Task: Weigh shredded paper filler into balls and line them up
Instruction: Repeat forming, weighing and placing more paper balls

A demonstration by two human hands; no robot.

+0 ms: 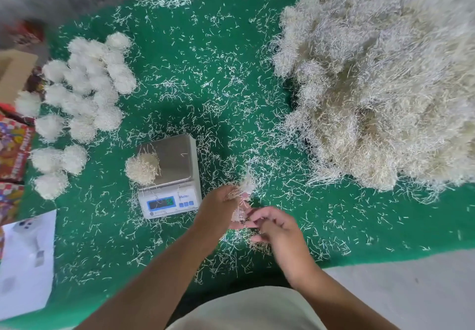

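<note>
A small digital scale (177,160) stands on the green mat (180,77), its display lit. One ball of shredded paper (142,168) sits at the left edge of its steel platform. Just right of the scale, my left hand (218,206) grips a small tuft of shredded paper (245,188). My right hand (275,226) is close beside it, fingers loosely bent, fingertips touching the strands hanging from the tuft. A big heap of loose shredded paper (380,85) fills the right side. Several finished white balls (84,90) lie in rows at the left.
Loose strands are scattered all over the mat. Colourful printed boxes (12,149) and a cardboard box (15,72) stand along the left edge, with a white sheet (25,260) at lower left. Grey floor (411,286) shows beyond the mat's near right edge.
</note>
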